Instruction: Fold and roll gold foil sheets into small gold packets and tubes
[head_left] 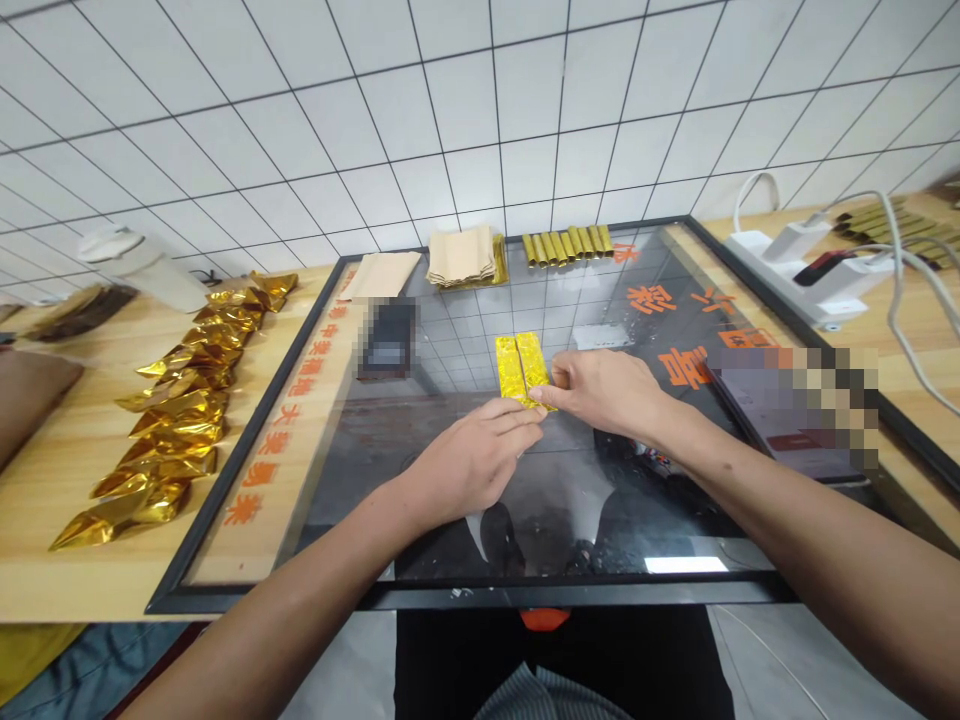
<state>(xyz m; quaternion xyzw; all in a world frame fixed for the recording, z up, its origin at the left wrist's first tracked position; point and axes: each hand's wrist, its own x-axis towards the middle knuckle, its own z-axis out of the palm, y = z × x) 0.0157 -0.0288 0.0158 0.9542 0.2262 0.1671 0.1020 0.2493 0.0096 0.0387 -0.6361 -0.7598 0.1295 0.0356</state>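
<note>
A piece of shiny gold paper [513, 368], folded into two long flaps with a seam down its middle, lies on the dark glass top in front of me. My left hand [480, 450] has its fingers together at the paper's near edge, pressing on it. My right hand [604, 388] pinches the near right corner, thumb on top and index finger curled. The fingertips of the two hands almost meet there. What is under the left fingers is hidden.
Rolled gold tubes [568, 246] and a stack of brown paper [461, 257] line the glass's far edge. A phone [388, 338] lies left, a tablet [787, 415] right. Folded gold pieces [176, 415] run along the left. A white power strip [787, 265] with cables stands right.
</note>
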